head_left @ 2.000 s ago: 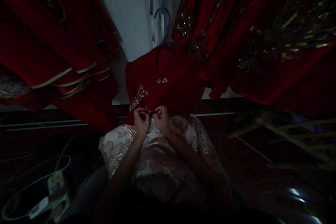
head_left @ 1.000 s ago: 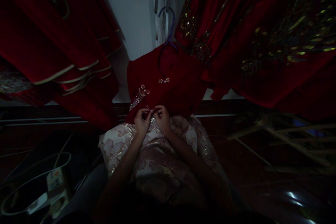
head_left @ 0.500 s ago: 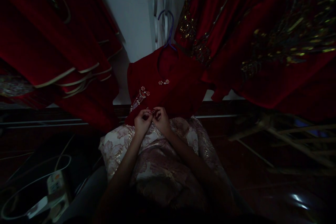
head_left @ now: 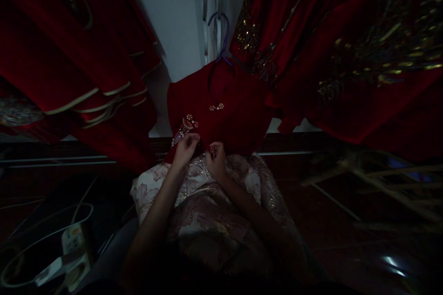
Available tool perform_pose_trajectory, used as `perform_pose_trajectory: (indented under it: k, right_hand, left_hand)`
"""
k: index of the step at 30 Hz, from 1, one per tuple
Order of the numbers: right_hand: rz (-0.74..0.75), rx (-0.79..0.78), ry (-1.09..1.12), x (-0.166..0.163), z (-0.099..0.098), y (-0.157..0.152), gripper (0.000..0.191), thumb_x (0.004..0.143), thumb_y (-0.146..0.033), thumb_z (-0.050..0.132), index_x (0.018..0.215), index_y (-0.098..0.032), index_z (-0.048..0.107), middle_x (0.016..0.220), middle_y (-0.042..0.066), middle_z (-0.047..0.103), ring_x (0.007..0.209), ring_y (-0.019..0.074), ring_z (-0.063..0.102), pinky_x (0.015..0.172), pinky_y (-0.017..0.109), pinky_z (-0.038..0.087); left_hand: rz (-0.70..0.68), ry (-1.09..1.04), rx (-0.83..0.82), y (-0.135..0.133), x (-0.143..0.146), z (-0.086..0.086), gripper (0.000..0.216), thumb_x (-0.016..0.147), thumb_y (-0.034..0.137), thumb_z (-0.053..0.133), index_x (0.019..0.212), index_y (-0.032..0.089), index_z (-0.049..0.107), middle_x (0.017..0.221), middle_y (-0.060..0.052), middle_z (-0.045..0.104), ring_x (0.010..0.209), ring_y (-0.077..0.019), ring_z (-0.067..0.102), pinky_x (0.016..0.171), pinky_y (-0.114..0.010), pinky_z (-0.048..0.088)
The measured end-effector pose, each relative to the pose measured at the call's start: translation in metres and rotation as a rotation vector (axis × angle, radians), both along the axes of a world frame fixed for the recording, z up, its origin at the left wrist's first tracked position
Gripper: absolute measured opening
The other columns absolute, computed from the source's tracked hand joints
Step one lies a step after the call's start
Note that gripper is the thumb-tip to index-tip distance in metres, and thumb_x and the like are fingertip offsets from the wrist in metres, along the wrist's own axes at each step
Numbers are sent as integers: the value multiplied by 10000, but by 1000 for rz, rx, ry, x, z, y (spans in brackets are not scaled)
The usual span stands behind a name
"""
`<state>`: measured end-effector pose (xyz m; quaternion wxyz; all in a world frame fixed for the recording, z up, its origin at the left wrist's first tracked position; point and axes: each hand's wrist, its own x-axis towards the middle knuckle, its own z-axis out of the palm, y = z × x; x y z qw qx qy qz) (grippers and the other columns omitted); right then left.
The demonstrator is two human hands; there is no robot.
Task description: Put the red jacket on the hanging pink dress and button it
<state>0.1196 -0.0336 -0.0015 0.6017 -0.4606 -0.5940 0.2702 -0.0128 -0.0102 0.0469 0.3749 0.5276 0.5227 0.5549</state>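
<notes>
A dark red garment (head_left: 221, 115) hangs on a purple hanger (head_left: 221, 32) in front of me, its lower edge on a pale floral brocade cushion (head_left: 207, 212) in my lap. A beaded tassel ornament (head_left: 185, 128) and a small pearl clasp (head_left: 216, 107) sit on its front. My left hand (head_left: 186, 147) has its fingertips pinched on the red cloth just below the tassel ornament. My right hand (head_left: 217, 161) is closed round a small beaded piece at the garment's lower edge.
More red garments hang at the left (head_left: 69, 64) and, with gold embroidery, at the right (head_left: 346, 46). A white wall (head_left: 173, 14) is behind. A power strip with white cable (head_left: 71, 244) lies on the dark floor at lower left. Wooden rods (head_left: 374, 179) lie at right.
My hands were together at the garment's hem. Now they have parted: the left rose toward the tassel ornament, and the right dropped slightly, still holding the small beaded piece.
</notes>
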Motion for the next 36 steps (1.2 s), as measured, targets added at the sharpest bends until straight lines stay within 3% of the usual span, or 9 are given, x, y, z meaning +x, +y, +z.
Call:
perform_pose_trajectory:
  k: [5, 8, 13, 20, 30, 36]
  right_hand:
    - [-5, -14, 20, 1, 2, -1, 208, 760, -172, 503, 963, -198, 464, 890, 17, 539, 773, 133, 529, 732, 254, 438]
    - [6, -38, 18, 1, 3, -1, 201, 768, -182, 508, 964, -196, 468, 878, 12, 538, 738, 127, 522, 709, 249, 436]
    - [8, -44, -4, 1, 4, 0, 209, 757, -179, 516, 961, -195, 474, 882, 14, 544, 755, 131, 528, 732, 255, 437]
    - [16, -63, 15, 0, 2, 0, 222, 752, -174, 518, 968, -200, 475, 858, 0, 544, 697, 118, 518, 679, 240, 434]
    - [28, -62, 20, 1, 3, 0, 234, 741, -168, 515, 969, -203, 480, 839, -5, 541, 681, 118, 513, 665, 236, 432]
    - [14, -83, -38, 1, 2, 1, 195, 699, -168, 534, 870, -209, 451, 778, -30, 486, 651, 110, 469, 636, 226, 392]
  left_hand:
    - [83, -542, -83, 32, -2, 23, 304, 690, 386, 727, 881, 154, 683, 857, -33, 689, 736, -107, 638, 767, -262, 508]
    - [35, -640, -103, 36, -3, 29, 303, 630, 330, 795, 856, 155, 695, 872, -24, 695, 724, -75, 624, 754, -225, 505]
    - [-52, -625, -97, 30, 0, 26, 345, 684, 393, 758, 951, 182, 700, 943, -35, 702, 726, -69, 623, 720, -210, 494]
    - [94, -547, -59, 41, 6, 28, 317, 634, 410, 754, 814, 153, 702, 813, -22, 702, 665, -74, 608, 625, -183, 446]
    - [116, -427, -50, 44, 4, 24, 319, 607, 403, 766, 778, 143, 699, 808, -29, 699, 689, -96, 608, 667, -206, 456]
    - [77, -213, -182, 43, 2, 27, 410, 614, 468, 739, 849, 134, 696, 767, -33, 683, 621, -116, 577, 557, -229, 465]
